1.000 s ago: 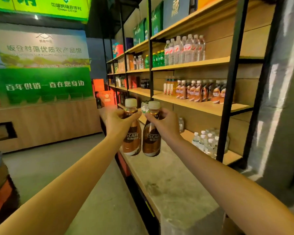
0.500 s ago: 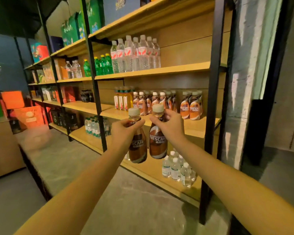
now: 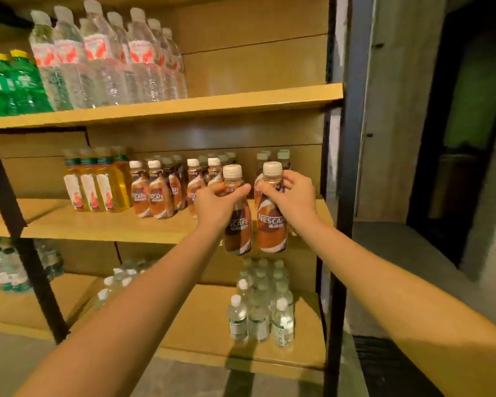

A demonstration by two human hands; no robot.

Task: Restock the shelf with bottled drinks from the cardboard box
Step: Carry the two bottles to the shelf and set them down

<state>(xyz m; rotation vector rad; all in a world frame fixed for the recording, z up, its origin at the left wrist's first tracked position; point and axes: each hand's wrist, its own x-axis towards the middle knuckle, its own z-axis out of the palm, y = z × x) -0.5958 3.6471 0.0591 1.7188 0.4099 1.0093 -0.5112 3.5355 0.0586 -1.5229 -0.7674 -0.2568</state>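
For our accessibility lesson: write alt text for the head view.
The left hand grips a dark Nescafe bottle and the right hand a lighter Nescafe bottle, by the neck, at the middle shelf, where coffee bottles and yellow drinks stand.

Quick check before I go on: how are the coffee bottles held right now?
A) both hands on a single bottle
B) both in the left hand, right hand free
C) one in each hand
C: the left hand grips the left bottle near its neck and the right hand grips the right bottle, both upright before the middle shelf.
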